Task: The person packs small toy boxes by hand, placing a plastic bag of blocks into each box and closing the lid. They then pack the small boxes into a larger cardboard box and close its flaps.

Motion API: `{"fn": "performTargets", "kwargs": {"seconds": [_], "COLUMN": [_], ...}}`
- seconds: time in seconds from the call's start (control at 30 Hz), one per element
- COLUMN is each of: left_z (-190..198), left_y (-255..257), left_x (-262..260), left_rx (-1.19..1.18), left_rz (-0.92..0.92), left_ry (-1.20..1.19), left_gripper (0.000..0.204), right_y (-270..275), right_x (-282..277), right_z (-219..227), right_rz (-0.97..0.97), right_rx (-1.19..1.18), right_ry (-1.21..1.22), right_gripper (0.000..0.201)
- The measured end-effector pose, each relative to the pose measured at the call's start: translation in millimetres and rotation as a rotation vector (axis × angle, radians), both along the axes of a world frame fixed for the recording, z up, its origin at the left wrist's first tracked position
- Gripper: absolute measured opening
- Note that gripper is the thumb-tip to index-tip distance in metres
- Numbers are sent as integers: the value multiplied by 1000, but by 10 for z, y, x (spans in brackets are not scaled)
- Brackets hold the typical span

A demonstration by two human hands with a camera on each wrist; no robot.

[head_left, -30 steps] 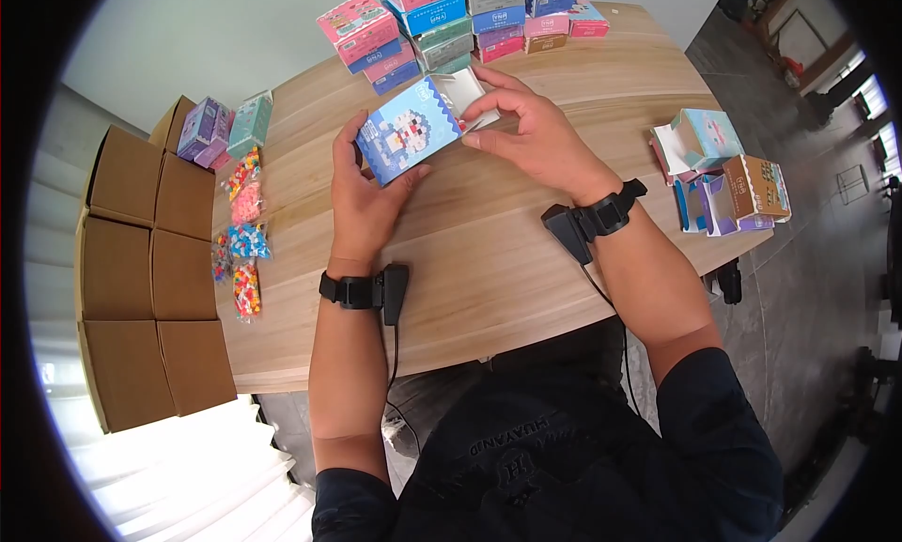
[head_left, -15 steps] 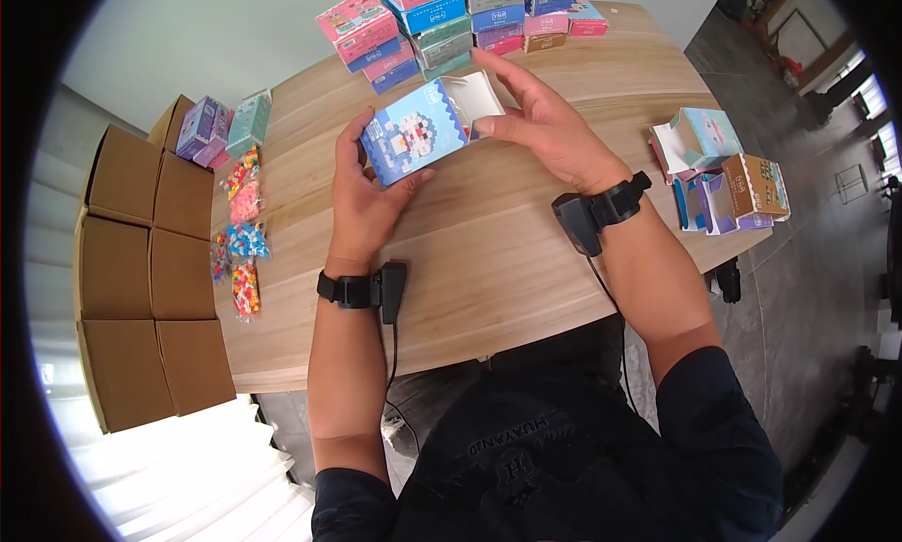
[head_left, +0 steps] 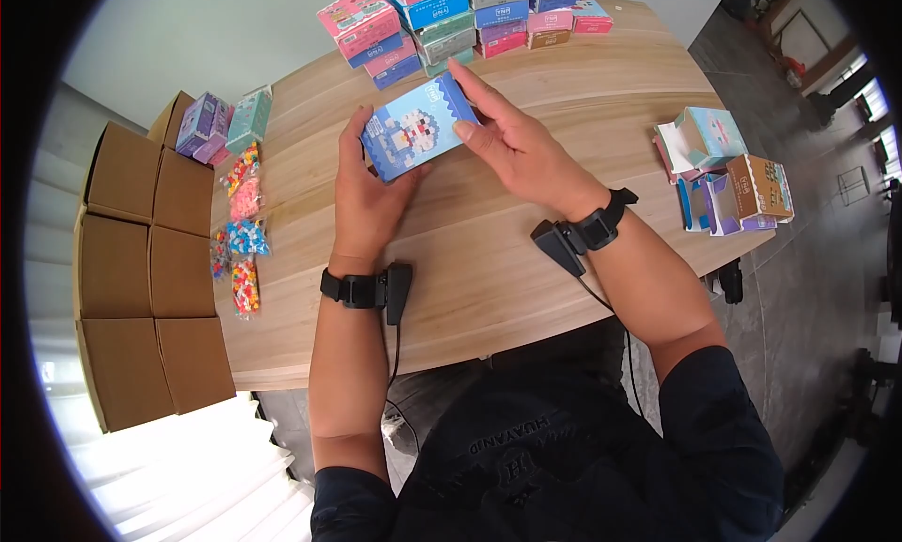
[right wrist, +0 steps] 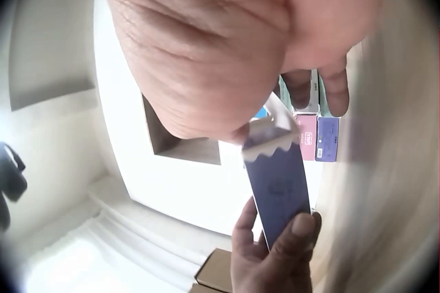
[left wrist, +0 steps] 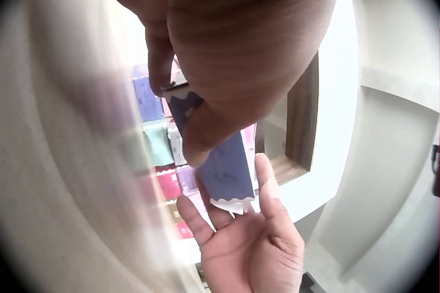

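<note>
The blue box [head_left: 413,133] is smooth card, perhaps glossy; the table [head_left: 470,279], matt wood-grain.

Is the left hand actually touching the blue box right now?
Touching. The right wrist view shows it: the left hand grips the blue box, with its thumb lying against the box's side.

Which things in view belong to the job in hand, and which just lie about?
Part of the job:
light-blue box
left hand, gripping it
right hand, at its end

Seemingly lying about, untouched:
stacked boxes
bagged pieces
opened boxes
brown cartons
</note>
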State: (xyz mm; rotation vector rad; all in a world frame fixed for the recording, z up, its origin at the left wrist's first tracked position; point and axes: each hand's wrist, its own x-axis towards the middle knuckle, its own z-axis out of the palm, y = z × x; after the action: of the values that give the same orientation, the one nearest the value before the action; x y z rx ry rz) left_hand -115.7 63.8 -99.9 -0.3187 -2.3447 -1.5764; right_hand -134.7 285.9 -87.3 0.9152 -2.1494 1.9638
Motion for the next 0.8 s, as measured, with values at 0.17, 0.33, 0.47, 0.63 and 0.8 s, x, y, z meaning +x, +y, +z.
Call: {"fn": "performTargets", "kwargs": {"seconds": [0.17,0.33,0.47,0.63,0.8], "left_z": [-23,-52,-37,-41,-31], "left_y": [-12,-2,-5,14,23], "left_x": [-6,-12,-4,3,13], "left_rx": [-6,-31,9,8,-6], "left_rz": [-27,-40,-41,-71,-64], "left_ry": [17,22,0,6,-6], "left_gripper": [91,92,90,92,92], "right_y": [-36,40,63,55,42], "right_x": [-49,-103,-84,-105,-104], "right_z": [-56,-57,-3,-69,-75], "right_rz": [-51,-40,-3,-52,-68], "right_rx": [-258,-317,-331,-321,-293], "right_ry": [-311,-470,-461,-490,-505], "right_gripper": [39,18,18,14,12]}}
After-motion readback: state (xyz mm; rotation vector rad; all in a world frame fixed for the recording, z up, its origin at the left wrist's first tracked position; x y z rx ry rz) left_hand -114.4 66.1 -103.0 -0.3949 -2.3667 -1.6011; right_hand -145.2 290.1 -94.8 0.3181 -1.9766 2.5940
